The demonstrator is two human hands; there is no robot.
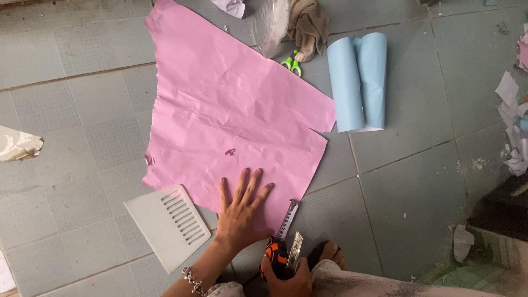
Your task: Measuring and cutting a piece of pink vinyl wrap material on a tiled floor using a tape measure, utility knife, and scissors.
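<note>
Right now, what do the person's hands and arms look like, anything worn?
Both hands are bare, no gloves. The left hand has a chunky silver chain bracelet at the wrist and no sleeve on the visible forearm. The right hand shows only partly at the frame's bottom edge; no ring or sleeve can be made out there.

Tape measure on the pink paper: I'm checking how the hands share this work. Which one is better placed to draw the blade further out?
Probably the left hand: it lies flat on the pink paper beside the blade tip, while the right hand grips the tape measure.
</note>
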